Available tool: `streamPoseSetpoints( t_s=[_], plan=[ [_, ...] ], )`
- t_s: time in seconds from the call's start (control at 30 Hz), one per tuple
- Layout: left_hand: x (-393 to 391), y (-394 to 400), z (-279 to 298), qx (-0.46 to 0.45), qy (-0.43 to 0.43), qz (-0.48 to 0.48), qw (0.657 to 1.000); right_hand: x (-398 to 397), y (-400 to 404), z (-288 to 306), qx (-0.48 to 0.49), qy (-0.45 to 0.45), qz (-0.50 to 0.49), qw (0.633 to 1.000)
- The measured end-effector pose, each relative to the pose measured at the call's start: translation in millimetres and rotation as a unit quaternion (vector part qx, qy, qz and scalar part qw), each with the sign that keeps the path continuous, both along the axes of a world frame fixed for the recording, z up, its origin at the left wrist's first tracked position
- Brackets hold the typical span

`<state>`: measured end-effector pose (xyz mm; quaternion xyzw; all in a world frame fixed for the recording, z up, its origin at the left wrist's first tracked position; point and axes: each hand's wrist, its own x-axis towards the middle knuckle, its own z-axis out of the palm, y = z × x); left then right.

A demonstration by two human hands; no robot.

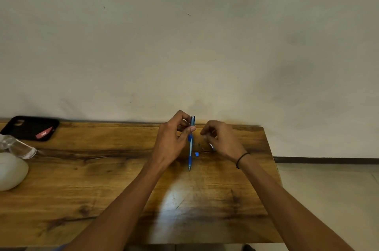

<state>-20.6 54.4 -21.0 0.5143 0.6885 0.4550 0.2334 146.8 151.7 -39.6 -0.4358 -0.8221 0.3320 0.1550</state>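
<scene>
assembly of the blue pen (190, 148) seems under way: the left hand (170, 144) pinches it upright, tip down toward the desk (102, 179), while the right hand (221, 140) curls just beside it, holding a part or not i cannot tell. next likely calls for fine alignment at the pen's top; the desk is wooden, with a plain wall (184, 45) beyond the hands.

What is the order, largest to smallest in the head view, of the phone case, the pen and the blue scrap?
1. phone case
2. pen, nearly as long but far thinner
3. blue scrap, tiny
</scene>
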Motion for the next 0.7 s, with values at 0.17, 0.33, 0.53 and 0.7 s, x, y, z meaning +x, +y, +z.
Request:
streamPoseSetpoints(
  t_s=[0.17, 0.33, 0.53, 0.7],
  plan=[
    [0, -1, 1, 0.002, -0.001, -0.003, 1.0, 5, -4, -16, 0.029, -0.132, 0.049, 0.99],
    [0, -1, 2, -0.009, -0.007, -0.007, 1.0, 3, -7, -27, 0.069, -0.166, 0.042, 0.983],
    [0, -1, 2, -0.013, -0.008, -0.003, 1.0, -4, -13, -39, 0.083, -0.179, 0.066, 0.978],
    [0, -1, 1, -0.018, -0.003, -0.004, 1.0, -2, -13, -42, 0.104, -0.19, 0.071, 0.974]
  ],
)
